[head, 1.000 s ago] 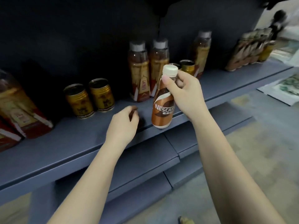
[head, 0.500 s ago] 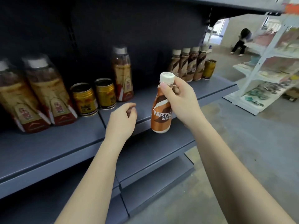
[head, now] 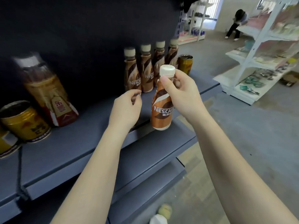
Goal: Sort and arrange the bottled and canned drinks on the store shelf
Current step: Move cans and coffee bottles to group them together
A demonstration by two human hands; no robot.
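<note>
My right hand (head: 181, 94) grips a brown Nescafe bottle (head: 161, 110) with a white cap by its neck, upright, just above the blue-grey shelf (head: 80, 143) near its front edge. My left hand (head: 126, 107) hovers to the bottle's left with fingers loosely curled and holds nothing. Behind stand several matching Nescafe bottles (head: 146, 73) in a row, with a gold can (head: 185, 63) at their right end. At the left are a tall tea bottle (head: 48, 92) with a red and gold label and a gold can (head: 24, 122).
The shelf ends at the right, past the row of bottles. Lower shelves (head: 145, 183) jut out under my arms. Across the grey floor stands a white rack (head: 258, 54) with goods. A person (head: 236, 25) bends far back in the aisle.
My view and both hands have shifted right along the shelf, with the Nescafe bottle still in my right hand. The row of Nescafe bottles is now close behind it.
</note>
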